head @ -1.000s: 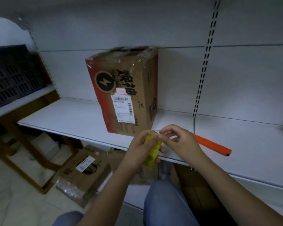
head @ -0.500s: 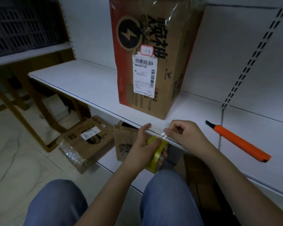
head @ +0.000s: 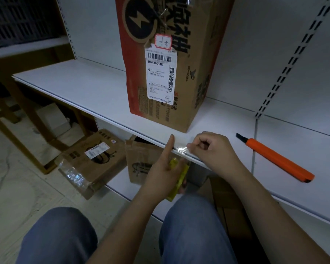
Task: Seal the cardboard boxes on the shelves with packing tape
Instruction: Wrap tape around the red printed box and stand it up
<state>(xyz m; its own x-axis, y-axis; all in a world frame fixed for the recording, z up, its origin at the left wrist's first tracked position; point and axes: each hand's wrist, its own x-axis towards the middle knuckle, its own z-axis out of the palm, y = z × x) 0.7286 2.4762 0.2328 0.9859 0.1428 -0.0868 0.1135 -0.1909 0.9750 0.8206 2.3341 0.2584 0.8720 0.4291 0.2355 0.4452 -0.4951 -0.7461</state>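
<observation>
A tall cardboard box (head: 187, 77) with a red side, a lightning logo and a shipping label stands upright on the white shelf (head: 88, 92). In front of the shelf's edge my left hand (head: 164, 168) holds a yellow roll of clear tape (head: 179, 180), its index finger pointing up against the edge. My right hand (head: 211, 151) pinches the free end of the clear tape (head: 181, 150), pulled a short way out over the shelf lip. An orange utility knife (head: 274, 159) lies on the shelf to the right of that hand.
On the bottom shelf lie a flat cardboard box (head: 95, 157) with loose plastic wrap and a small open brown box (head: 139, 164). A wooden frame (head: 27, 119) stands at the left, with a dark crate (head: 21, 18) above it. My knees (head: 189, 225) fill the foreground.
The view has moved closer and tilted down. My left index finger has straightened up against the shelf edge. The tape end remains pinched in my right hand, drawn out slightly.
</observation>
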